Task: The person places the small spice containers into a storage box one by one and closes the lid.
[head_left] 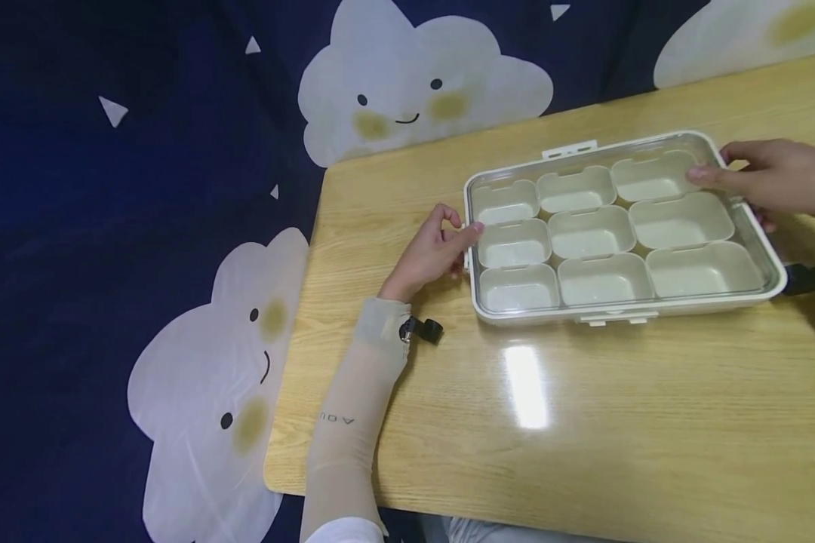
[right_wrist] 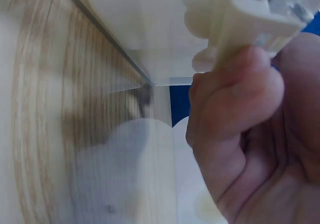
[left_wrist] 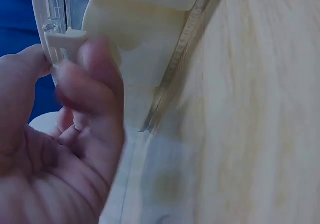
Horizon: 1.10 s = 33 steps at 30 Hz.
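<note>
A shallow clear-sided storage box [head_left: 530,317] with a white rim and a see-through lid is on the table, holding several cream cups [head_left: 592,232] in rows. At its left end, my left hand [head_left: 438,249] has the thumb on the rim and bent fingers at a white side latch [left_wrist: 66,39]. My right hand [head_left: 781,177] grips the opposite end, thumb over the lid's edge. In the right wrist view, its curled fingers touch another white latch [right_wrist: 255,23], which stands out from the box wall.
White latches also show on the box's long sides, one at the back [head_left: 570,149] and one in front [head_left: 618,317]. The wooden table [head_left: 584,452] ends at the left. A dark blue cloth [head_left: 197,181] with cloud faces hangs behind and left.
</note>
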Each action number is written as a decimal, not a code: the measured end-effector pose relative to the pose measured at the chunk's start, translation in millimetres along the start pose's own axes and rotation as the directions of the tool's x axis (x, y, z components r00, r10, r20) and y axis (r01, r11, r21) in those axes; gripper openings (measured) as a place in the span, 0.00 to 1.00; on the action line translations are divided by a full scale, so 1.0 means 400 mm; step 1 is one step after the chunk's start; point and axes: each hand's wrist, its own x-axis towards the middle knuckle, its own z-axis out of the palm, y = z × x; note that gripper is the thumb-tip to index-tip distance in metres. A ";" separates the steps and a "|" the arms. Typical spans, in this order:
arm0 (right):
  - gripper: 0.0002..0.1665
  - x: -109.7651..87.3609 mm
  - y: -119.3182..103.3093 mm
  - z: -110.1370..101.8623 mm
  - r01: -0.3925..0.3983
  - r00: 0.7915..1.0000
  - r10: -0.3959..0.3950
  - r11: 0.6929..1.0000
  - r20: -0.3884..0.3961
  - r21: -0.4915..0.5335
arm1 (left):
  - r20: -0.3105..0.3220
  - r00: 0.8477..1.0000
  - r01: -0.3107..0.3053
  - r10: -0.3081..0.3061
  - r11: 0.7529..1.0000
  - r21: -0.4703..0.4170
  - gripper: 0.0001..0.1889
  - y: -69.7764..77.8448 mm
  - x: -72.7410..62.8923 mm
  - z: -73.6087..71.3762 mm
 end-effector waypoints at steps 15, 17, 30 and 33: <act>0.49 -0.028 -0.010 -0.025 -0.055 0.998 0.051 0.994 -0.043 -0.095 | -0.049 0.997 -0.049 0.055 0.992 0.118 0.18 0.014 0.000 -0.008; 0.48 -0.037 -0.010 -0.025 -0.052 0.998 0.048 0.993 -0.039 -0.109 | -0.062 0.996 -0.057 0.065 0.991 0.125 0.18 0.018 -0.003 -0.015; 0.40 -0.091 -0.050 -0.001 -0.001 0.986 -0.045 0.962 -0.162 -0.275 | -0.128 0.985 -0.058 0.114 0.924 0.377 0.13 0.105 0.039 -0.082; 0.33 -0.109 -0.076 0.005 0.048 0.965 -0.134 0.935 -0.225 -0.353 | -0.129 0.984 -0.053 0.124 0.890 0.453 0.12 0.134 0.058 -0.090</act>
